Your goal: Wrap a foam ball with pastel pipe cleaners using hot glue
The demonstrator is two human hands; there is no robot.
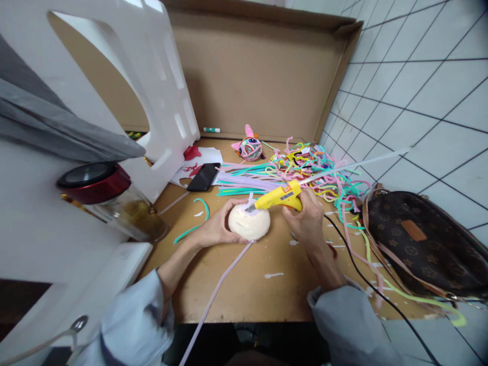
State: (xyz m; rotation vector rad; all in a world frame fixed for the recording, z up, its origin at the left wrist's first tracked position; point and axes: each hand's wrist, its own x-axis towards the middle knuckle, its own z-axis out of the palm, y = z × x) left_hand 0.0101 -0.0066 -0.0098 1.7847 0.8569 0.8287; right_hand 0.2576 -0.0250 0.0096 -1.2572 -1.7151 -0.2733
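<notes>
The left hand (pixel 218 223), half-curled, cups the cream ball (pixel 249 226) at its left side. The right hand (pixel 308 216) grips the yellow glue gun (pixel 280 197), its long axis pointing leftward from that grip to the ball's top.

The cream ball (pixel 249 227) is partly covered by the left hand (pixel 216 224), the yellow glue gun (pixel 277 197) by the right hand (pixel 308 217). Below the hands, a lilac strip (pixel 220 284) is cut off.
</notes>
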